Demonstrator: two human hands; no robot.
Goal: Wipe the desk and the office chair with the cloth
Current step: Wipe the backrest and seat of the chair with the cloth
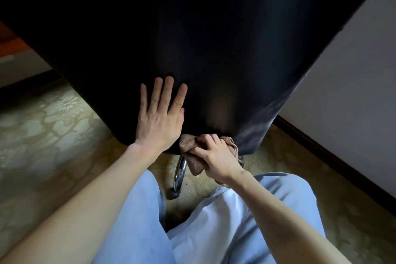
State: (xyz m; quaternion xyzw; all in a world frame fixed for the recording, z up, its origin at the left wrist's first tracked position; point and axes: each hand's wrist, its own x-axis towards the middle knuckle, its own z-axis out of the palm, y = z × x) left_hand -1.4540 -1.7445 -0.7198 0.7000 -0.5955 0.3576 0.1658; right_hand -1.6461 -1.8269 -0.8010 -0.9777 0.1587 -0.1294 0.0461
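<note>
Right hand (216,154) is clenched around a brown cloth (188,144), the fabric bunched under the fingers and pressed against the lower edge of the black office chair back (192,38); a loose fold of the cloth hangs below the hand, and another part shows past the knuckles on the right. Left hand (161,118) lies flat and released, fingers spread and pointing upward, palm against the same black panel just to the left of the cloth, grasping nothing. The two hands sit close together, the left wrist almost touching the bunched fabric. Both forearms are bare. The chair back fills the upper part of the head view, dark and smooth, with a pale sheen along its lower right edge. Beneath its lower edge a chrome leg (180,172) curves downward to a dark castor (173,194) resting on the floor. Patterned green-yellow carpet (53,126) covers the floor around the chair. The person's legs in light blue trousers (225,221) occupy the lower centre, either side of the castor. A white wall (353,75) with a dark skirting board (334,156) runs along the right side.
</note>
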